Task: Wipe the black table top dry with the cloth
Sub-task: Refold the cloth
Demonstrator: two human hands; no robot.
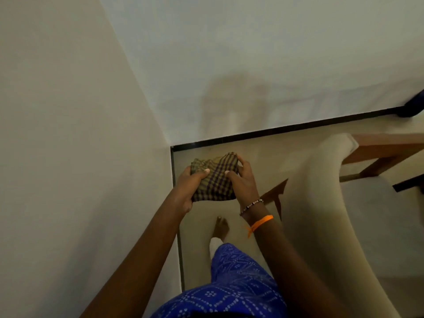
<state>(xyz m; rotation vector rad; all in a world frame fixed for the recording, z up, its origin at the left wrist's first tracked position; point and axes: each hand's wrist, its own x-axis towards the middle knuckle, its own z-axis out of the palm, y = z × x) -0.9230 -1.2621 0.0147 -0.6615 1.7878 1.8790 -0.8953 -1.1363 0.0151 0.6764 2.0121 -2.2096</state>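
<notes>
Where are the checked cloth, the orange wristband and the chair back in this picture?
checked cloth [214,180]: head view, middle of the folded fabric.
orange wristband [261,221]: head view, band on the right wrist.
chair back [321,203]: head view, cream padded surface.

A cream upholstered chair [325,203] with brown wooden legs stood on the pale floor [252,154] near the corner, where white walls [252,53] met a black skirting strip [275,129].

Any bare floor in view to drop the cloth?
Yes. Bare floor lies in the wall corner, bordered by the black skirting and the cream chair. Near the chair's wooden legs and the bare foot it is tighter. Both hands grip the cloth.
</notes>
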